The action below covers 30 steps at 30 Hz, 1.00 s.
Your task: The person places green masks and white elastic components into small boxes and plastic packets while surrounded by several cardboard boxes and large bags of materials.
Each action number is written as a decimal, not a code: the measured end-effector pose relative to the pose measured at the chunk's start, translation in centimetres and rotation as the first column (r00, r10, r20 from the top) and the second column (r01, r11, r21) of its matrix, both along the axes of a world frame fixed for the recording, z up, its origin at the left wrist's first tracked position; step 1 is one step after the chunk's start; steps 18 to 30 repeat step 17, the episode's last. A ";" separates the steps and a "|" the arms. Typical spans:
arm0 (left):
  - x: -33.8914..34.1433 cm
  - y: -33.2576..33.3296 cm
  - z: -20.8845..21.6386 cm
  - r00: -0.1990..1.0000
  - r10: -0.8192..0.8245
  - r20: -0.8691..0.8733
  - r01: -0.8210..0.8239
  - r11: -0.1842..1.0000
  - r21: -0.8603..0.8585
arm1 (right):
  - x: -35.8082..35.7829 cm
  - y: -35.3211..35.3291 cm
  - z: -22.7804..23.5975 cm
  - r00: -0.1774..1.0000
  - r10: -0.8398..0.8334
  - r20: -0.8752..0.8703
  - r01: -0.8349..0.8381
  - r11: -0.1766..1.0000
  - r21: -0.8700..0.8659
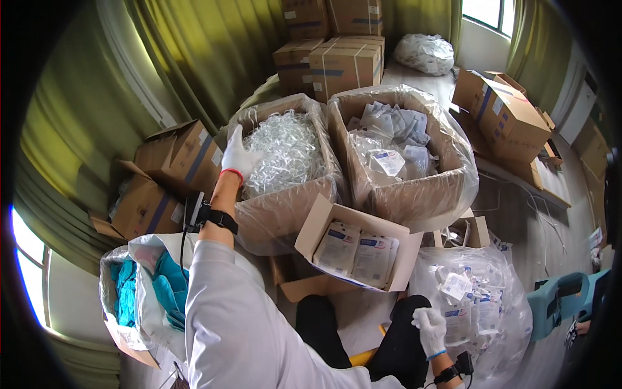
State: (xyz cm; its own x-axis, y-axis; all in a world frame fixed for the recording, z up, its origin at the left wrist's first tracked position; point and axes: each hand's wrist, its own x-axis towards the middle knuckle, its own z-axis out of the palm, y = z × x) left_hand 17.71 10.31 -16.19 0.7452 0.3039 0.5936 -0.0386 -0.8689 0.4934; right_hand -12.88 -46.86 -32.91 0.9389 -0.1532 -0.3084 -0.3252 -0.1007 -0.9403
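My left hand (240, 158), in a white glove, reaches over the near left side of a plastic-lined carton (272, 211). Its fingers are spread with nothing in them. Beside it, a tangled heap of clear and white strips (285, 149) fills that carton. By my right knee, my right hand (431, 332), also gloved, has its fingers curled in; whether they hold anything is hidden. Right of it lies a clear plastic bag (502, 337) of white and blue packets (486, 311). An open carton (353, 214) with flat printed packets (372, 258) stands tilted before my knees.
A second lined carton (414, 201) holds loose pouches (392, 123). Left are a white bag (146, 301) with teal items (172, 285) and open cartons (178, 162). Strapped cartons (350, 68) stack at the back. A teal plastic chair or stool (551, 305) stands right.
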 end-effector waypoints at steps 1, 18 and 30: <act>0.6 1.7 -0.7 0.998 -0.018 0.059 0.016 0.999 0.046 | -0.5 0.2 -1.9 0.999 -0.001 0.046 0.002 1.000 -0.025; -8.0 -27.8 -17.8 0.258 0.142 -0.956 0.209 0.957 0.199 | 1.7 1.3 -3.1 0.910 0.393 0.133 -0.054 0.431 -0.901; -8.0 -27.8 -17.8 0.258 0.142 -0.956 0.209 0.957 0.199 | 1.7 1.3 -3.1 0.910 0.393 0.133 -0.054 0.431 -0.901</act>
